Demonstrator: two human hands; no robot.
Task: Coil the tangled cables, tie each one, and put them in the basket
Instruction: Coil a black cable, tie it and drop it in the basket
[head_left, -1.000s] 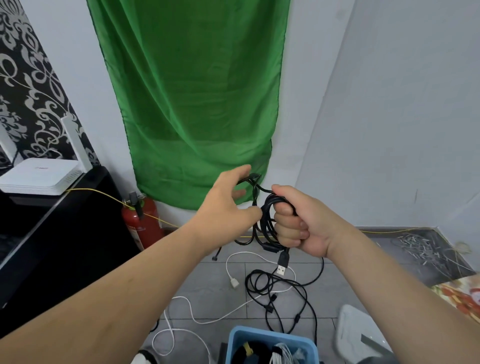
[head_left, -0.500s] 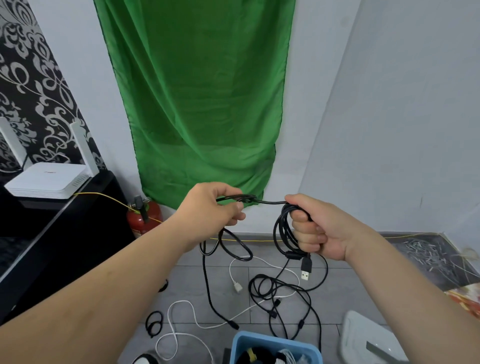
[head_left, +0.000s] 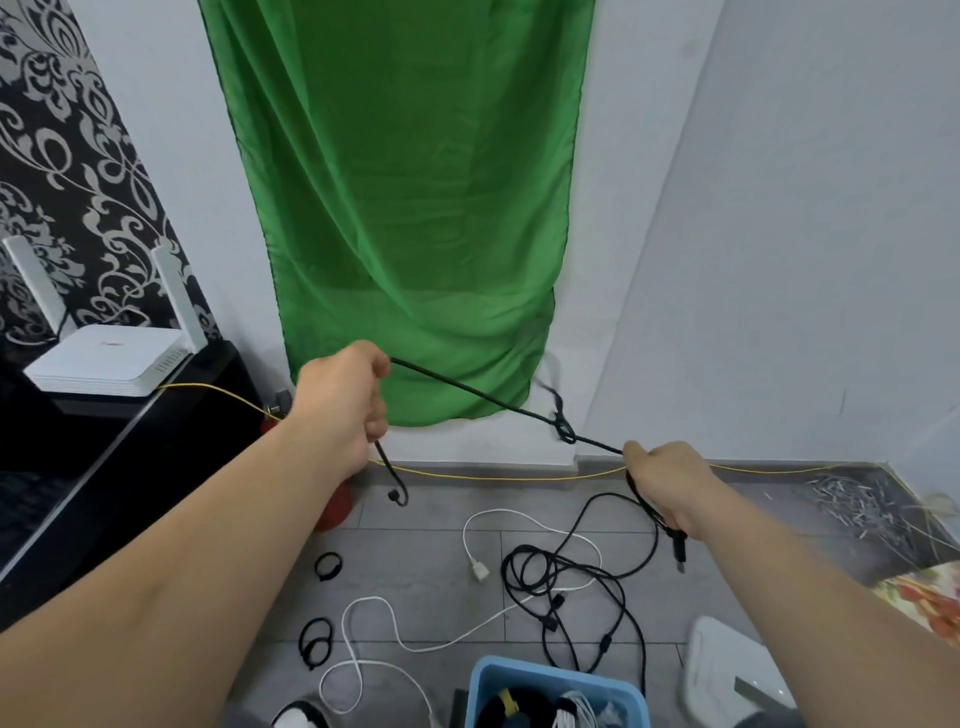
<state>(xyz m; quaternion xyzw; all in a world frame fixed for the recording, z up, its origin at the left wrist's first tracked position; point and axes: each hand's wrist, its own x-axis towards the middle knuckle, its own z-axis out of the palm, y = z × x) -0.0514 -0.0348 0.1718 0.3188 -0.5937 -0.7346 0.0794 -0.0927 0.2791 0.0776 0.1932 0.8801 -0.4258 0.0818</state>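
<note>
**Black cable (head_left: 467, 390) pulled straight between two hands, one knot in it**

I see one cable in the air, above the floor and in front of the green cloth (head_left: 405, 208). It runs in a straight line from the left hand (head_left: 340, 402) down to the right hand (head_left: 667, 486). One knot (head_left: 563, 428) sits on it just short of the right hand.

The left hand is a closed fist round the cable, and a short end curls out below it. The right hand's fingers are curled tight round several gathered turns. One USB plug (head_left: 679, 553) hangs beneath that fist.

On the grey floor between the arms lie one black tangle (head_left: 566, 577) and, as far as I can follow it, one white cable (head_left: 395, 629). Small black ties (head_left: 328, 566) lie in two spots to the left of them.

Nearest me is one blue basket (head_left: 475, 696), with coiled black and white cables inside.

A thin yellow wire (head_left: 493, 477) runs along the far wall. At left, one white router (head_left: 104, 364) with two antennas stands on a black shelf. It has a small reddish mark that I cannot read. One white box (head_left: 722, 670) lies near right.
</note>
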